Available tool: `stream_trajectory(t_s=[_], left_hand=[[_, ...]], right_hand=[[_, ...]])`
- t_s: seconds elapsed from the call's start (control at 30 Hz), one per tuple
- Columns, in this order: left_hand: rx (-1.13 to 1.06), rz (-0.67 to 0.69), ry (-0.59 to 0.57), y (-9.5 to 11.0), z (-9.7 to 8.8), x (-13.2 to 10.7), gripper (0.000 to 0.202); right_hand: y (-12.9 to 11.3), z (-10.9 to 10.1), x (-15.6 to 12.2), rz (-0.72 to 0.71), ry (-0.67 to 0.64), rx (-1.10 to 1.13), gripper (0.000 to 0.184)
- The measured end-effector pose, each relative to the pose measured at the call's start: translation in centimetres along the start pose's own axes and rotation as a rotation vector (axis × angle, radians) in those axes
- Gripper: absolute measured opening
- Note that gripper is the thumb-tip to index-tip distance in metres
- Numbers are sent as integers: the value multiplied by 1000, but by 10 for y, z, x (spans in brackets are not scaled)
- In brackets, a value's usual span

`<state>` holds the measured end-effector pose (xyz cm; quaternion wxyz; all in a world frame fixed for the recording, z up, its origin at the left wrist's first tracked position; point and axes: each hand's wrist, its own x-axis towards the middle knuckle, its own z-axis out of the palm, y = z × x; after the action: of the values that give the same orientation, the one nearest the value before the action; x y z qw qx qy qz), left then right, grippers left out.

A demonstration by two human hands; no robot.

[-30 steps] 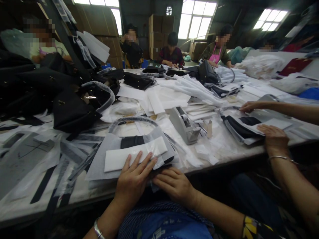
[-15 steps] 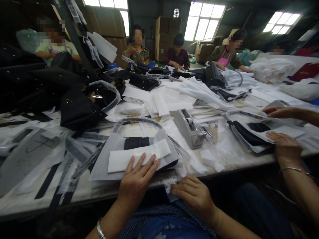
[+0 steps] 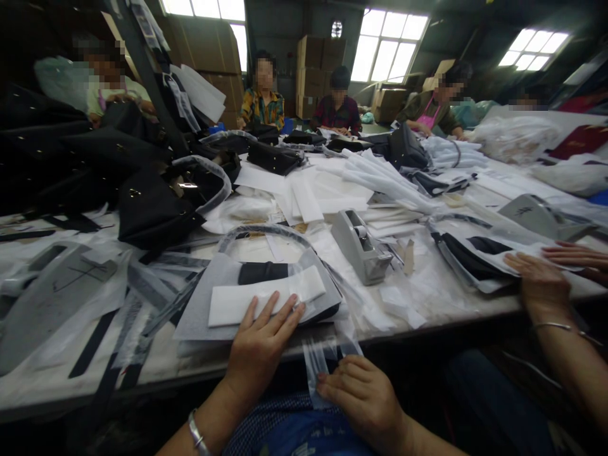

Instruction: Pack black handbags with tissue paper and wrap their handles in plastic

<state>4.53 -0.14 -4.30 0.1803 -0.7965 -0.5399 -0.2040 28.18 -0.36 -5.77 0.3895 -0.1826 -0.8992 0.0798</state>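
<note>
A black handbag (image 3: 263,272) lies flat at the table's near edge, its handle (image 3: 270,230) in clear wrapping. A white foam sheet (image 3: 228,306) and a translucent sheet (image 3: 194,323) cover much of it. With fingers spread, my left hand (image 3: 266,332) presses flat on the foam sheet. My right hand (image 3: 363,392) is in front of the table edge above my lap, its fingers closed on a clear plastic strip (image 3: 316,367). That strip hangs from under the bag's right side; its upper end is hidden.
A grey tape dispenser (image 3: 363,247) stands right of the bag; another dispenser (image 3: 90,278) is at left. Black bags (image 3: 156,202) pile up at left. At right a co-worker's hands (image 3: 541,278) rest on a similar wrapped bag (image 3: 479,253). Several people sit across the table.
My right hand has shifted slightly down, and more of the plastic strip shows. My left hand stays on the foam. The co-worker's far hand has come down toward the near one.
</note>
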Motion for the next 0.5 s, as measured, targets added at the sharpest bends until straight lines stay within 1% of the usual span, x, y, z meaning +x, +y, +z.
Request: stream_trajectory(t_s=[0.07,0.2,0.27,0.33,0.4,0.47,0.5], left_hand=[[3,4,4,-1,0,1,42],[2,9,-2,-2,1,1,43],[-4,15,-8,-3,1,1,44],[-12,23,-12,-3,2,1,45],[-19,33,-17,-3,2,1,45],[-21,45,-19,-4,2,2,46],[-22,52,-19,-4,3,3,46]], right_hand=[[0,-5,3,-3,10,-7,14],[1,-30,8,34,24,-29,17],[-1,-38,6,64,29,-42,19],[-5,-39,-1,93,27,-44,21],[-11,-33,-7,116,15,-38,22],[-14,-28,-6,103,-18,-10,21],[-14,-29,-1,87,-44,13,19]])
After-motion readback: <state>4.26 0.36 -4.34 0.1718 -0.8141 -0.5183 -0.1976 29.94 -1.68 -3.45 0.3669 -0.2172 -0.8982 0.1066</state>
